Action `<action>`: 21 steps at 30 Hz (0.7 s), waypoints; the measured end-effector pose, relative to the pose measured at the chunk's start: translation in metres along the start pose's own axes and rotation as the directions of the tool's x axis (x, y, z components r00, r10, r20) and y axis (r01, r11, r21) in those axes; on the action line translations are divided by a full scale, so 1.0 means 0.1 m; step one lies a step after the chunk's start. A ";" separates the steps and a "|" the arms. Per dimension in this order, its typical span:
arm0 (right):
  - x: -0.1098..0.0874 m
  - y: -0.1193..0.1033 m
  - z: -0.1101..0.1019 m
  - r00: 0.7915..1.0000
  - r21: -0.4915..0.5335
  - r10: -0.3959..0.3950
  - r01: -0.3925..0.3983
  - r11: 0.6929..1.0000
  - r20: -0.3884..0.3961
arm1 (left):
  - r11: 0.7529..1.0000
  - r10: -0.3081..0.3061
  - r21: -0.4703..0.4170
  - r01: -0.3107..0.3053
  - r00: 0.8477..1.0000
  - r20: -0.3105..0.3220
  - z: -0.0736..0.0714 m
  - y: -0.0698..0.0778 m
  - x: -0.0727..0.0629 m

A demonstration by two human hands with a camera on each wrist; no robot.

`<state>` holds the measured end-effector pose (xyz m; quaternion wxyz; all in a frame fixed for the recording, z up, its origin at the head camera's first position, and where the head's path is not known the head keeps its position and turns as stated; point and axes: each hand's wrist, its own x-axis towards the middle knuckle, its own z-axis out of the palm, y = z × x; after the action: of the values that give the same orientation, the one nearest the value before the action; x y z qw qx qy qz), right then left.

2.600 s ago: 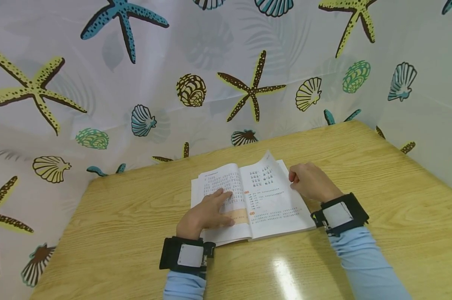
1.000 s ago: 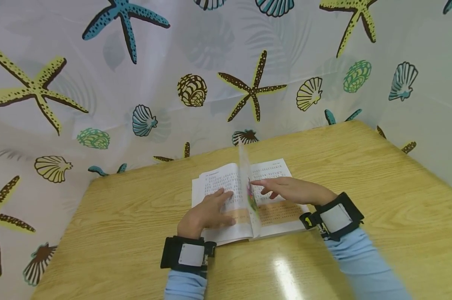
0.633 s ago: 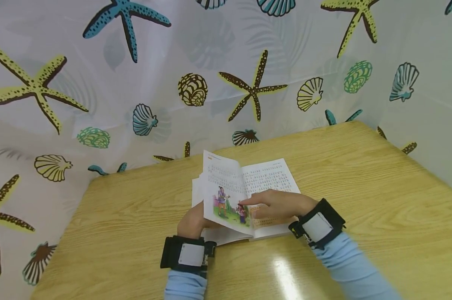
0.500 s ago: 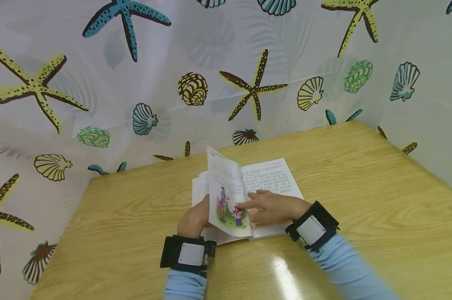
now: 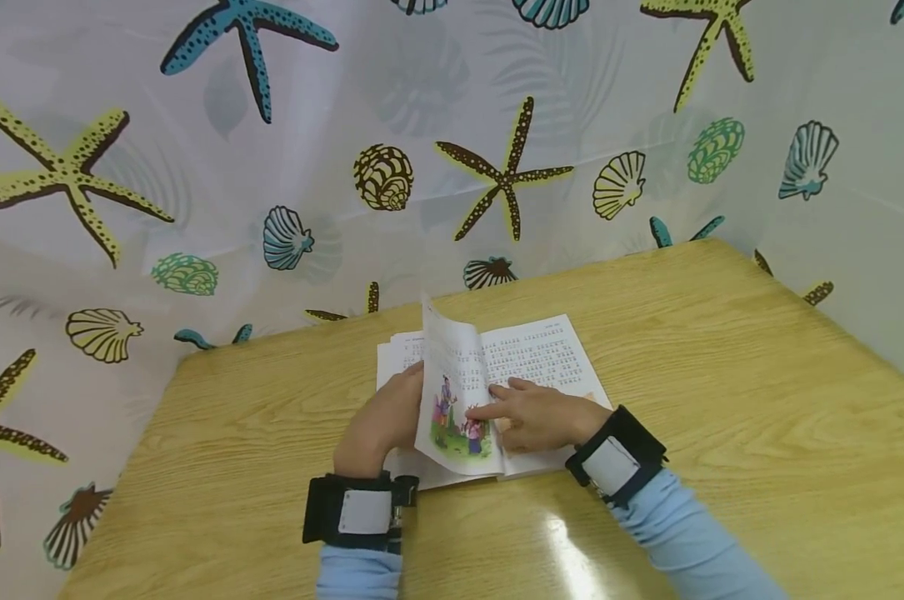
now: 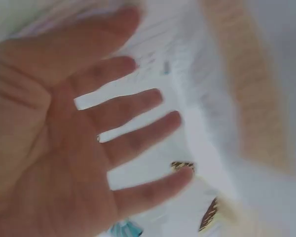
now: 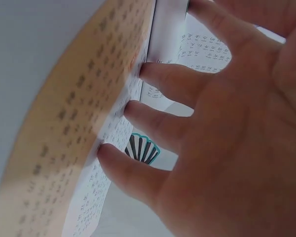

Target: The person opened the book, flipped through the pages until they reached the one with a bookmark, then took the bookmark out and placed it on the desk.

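An open book (image 5: 536, 346) with printed text lies on the wooden table. One leaf (image 5: 450, 367) stands partly raised over the left half, showing a coloured picture of two figures on grass. Behind this leaf is my left hand (image 5: 386, 421), its fingertips hidden in the head view. The left wrist view shows the same hand (image 6: 84, 133) with fingers spread and nearly straight, nothing between them. My right hand (image 5: 545, 417) extends its index finger onto the picture. In the right wrist view, several fingertips of that hand (image 7: 222, 113) touch the printed page.
The wooden table (image 5: 257, 433) extends around the book on all sides. Behind it hangs a pale cloth (image 5: 332, 100) printed with starfish and shells. Light reflects off the tabletop near the front.
The leaf has swung over from the right side to the left. My right hand has followed it leftward. My left hand, earlier lying on the left page, has just shifted slightly left.
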<state>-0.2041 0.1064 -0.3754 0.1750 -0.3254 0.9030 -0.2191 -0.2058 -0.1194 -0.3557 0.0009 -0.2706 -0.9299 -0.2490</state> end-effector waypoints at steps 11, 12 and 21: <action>0.02 -0.01 0.01 1.000 -0.049 0.004 -0.004 0.999 0.000 | 0.990 -0.136 0.040 0.139 0.988 -0.069 -0.17 0.19 0.00; 0.02 -0.01 0.01 1.000 -0.051 0.002 -0.002 0.999 0.000 | 0.987 -0.156 0.043 0.157 0.987 -0.027 -0.15 0.19 0.00; 0.02 -0.01 0.01 1.000 -0.052 -0.004 0.004 0.999 0.001 | 0.949 -0.305 0.035 0.314 0.882 0.358 0.16 -0.02 0.08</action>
<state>-0.2046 0.1045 -0.3761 0.1663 -0.3317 0.9078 -0.1958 -0.2112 -0.1093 -0.3695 -0.2121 -0.1598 -0.9424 -0.2033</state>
